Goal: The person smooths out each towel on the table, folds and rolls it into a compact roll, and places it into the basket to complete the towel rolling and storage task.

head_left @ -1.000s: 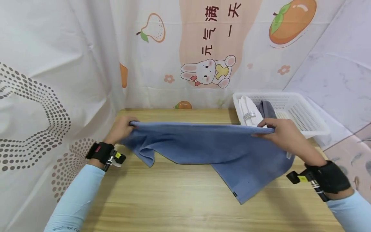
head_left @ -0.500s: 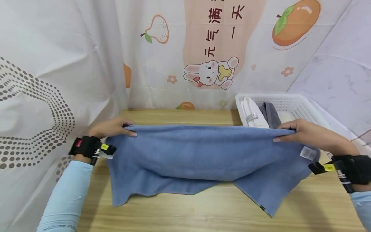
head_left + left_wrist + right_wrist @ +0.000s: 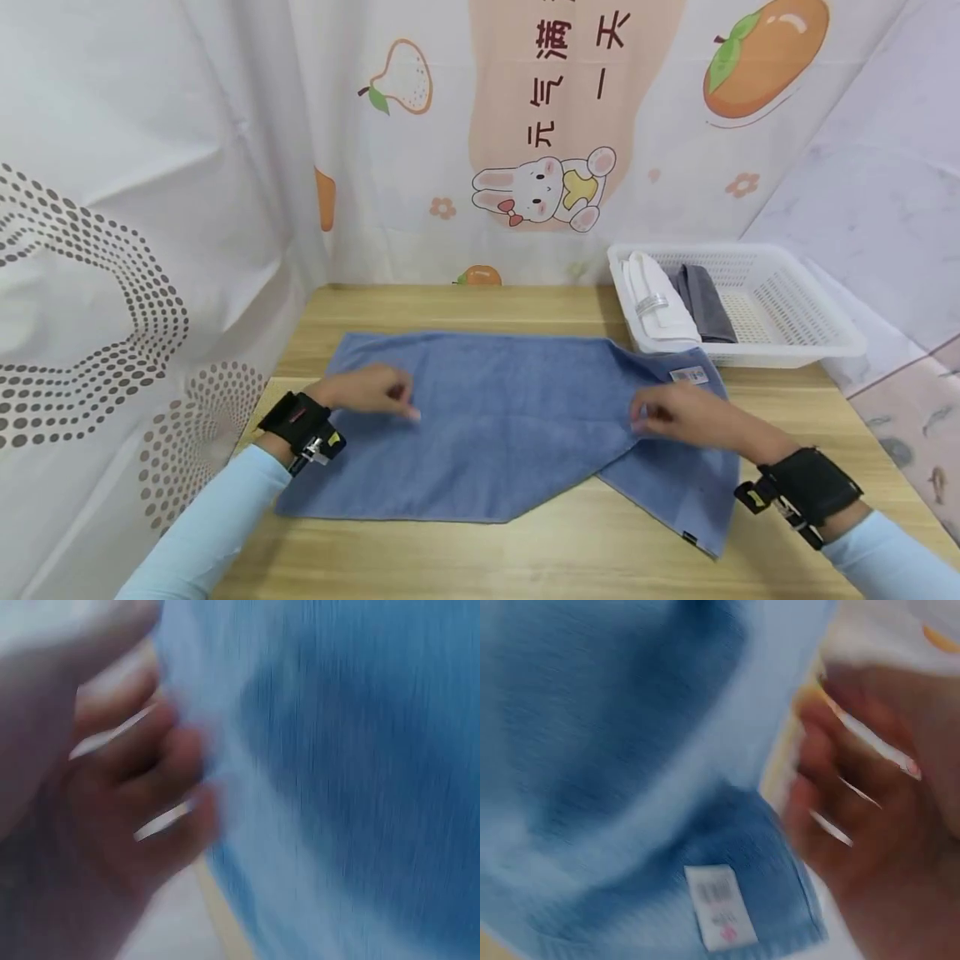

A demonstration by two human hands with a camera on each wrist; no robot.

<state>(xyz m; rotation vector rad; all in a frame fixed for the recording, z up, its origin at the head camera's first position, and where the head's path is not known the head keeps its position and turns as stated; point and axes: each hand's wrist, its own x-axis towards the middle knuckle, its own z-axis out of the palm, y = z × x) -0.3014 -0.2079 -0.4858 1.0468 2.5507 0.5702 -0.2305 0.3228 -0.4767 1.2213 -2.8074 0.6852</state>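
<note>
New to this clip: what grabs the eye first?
The blue towel spread across the middle of the wooden table, its right end folded askew, with the left hand and right hand over it. Next, the white basket at the table's far right holding folded white and grey cloths, and the cartoon rabbit curtain behind.

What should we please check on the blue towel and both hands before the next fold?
1. Blue towel down on the wooden table: ok.
2. Towel lying square: not ok, the right part skews off at an angle.
3. Left hand on the towel: ok; grip: cannot tell, blurred.
4. Right hand on the towel: ok; grip: cannot tell.
5. White basket off the towel: not ok, its near rim meets the far right corner.
</note>
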